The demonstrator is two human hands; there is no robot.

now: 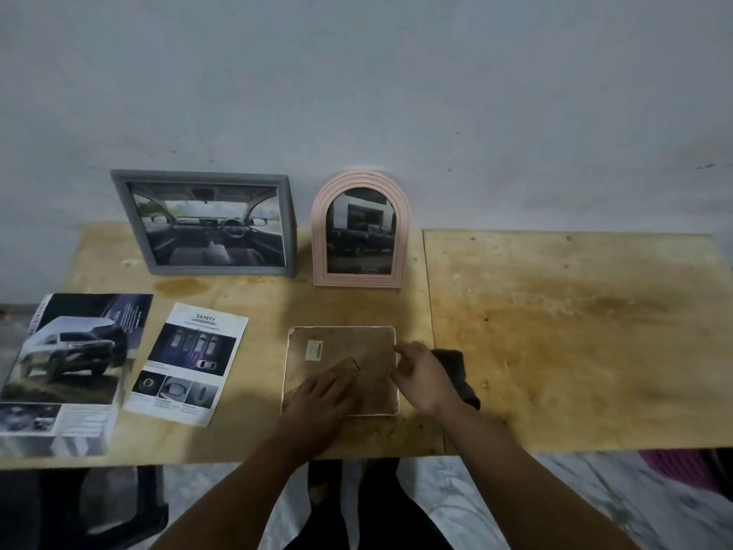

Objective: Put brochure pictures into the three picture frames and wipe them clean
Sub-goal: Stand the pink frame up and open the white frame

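Page (186, 365) beside brochure (67, 367) reads "SAFETY".

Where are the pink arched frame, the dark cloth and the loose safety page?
pink arched frame (320, 240): head view, on its left pink border.
dark cloth (456, 371): head view, on the part beside the right hand.
safety page (190, 363): head view, on its printed middle.

Dim, flat indoor light with a cool grey-blue cast on the wall (357, 93). Frame corners darken. Soft shadow falls on the table (555, 331) left of and below the hands. Faint glare on the glossy brochure (67, 371). General softness throughout; lower edge and floor smeared by motion blur. Wide-angle bowing visible along the table's far edge.
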